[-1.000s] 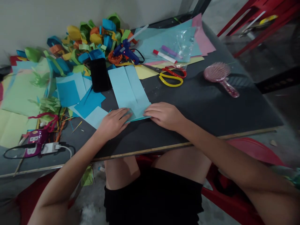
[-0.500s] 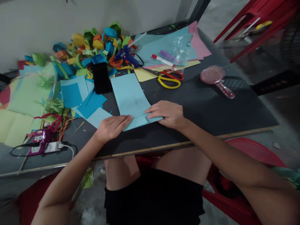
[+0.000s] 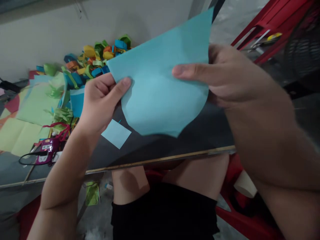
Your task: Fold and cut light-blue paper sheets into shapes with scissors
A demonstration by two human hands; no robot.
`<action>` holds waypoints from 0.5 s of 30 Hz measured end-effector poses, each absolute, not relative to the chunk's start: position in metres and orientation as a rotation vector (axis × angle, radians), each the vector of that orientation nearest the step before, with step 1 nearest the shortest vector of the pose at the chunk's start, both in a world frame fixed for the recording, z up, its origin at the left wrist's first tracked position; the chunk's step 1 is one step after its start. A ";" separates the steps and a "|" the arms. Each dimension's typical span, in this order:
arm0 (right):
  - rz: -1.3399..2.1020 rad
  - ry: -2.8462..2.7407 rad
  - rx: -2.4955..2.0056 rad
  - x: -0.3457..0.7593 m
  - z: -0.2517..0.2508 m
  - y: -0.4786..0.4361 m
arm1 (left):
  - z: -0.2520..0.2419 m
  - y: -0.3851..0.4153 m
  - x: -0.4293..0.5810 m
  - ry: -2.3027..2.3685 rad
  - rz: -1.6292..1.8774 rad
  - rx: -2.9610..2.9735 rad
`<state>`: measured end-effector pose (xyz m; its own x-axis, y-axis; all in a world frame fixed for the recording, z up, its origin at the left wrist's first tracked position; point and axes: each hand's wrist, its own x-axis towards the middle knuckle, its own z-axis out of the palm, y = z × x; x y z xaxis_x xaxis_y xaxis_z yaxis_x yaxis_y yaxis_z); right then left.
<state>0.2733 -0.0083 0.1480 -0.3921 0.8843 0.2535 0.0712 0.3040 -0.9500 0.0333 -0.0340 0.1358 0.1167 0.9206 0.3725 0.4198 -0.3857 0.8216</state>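
The dark table top (image 3: 150, 145) is seen across the middle of the view, its near edge bordered by a pale strip. A red chair (image 3: 287, 16) is noted beyond it, at upper right. A blue sheet (image 3: 160, 93) is held up in front of the table top, tilted, with its upper right corner pointed upward and its lower edge bowed. The right hand (image 3: 227, 76) is clamped on the sheet's right side: the thumb is laid across the front face, and the fingers are largely hidden behind. The left hand (image 3: 100, 103) is clamped on the left edge, thumb in front and fingers curled behind. The two hands are kept well apart, with the sheet spanned between them.

A pile of folded paper pieces (image 3: 89, 51) in blue, green, yellow and orange is heaped along the wall, partly covered by the sheet. Pale green paper (image 3: 32, 103) is spread at left, and a creased yellow sheet (image 3: 20, 136) is placed nearer the edge. A purple device (image 3: 48, 150) is found beside it, with a black cable attached. A small pale blue piece (image 3: 116, 133) is laid flat near the left wrist.
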 end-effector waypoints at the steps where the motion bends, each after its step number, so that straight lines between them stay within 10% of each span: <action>1: 1.310 -1.725 -0.903 0.274 0.153 0.000 | 0.141 -0.029 0.036 1.249 1.177 1.754; 15: 1.671 -1.367 -0.980 0.247 0.008 0.043 | 0.022 0.015 -0.002 1.244 0.866 1.707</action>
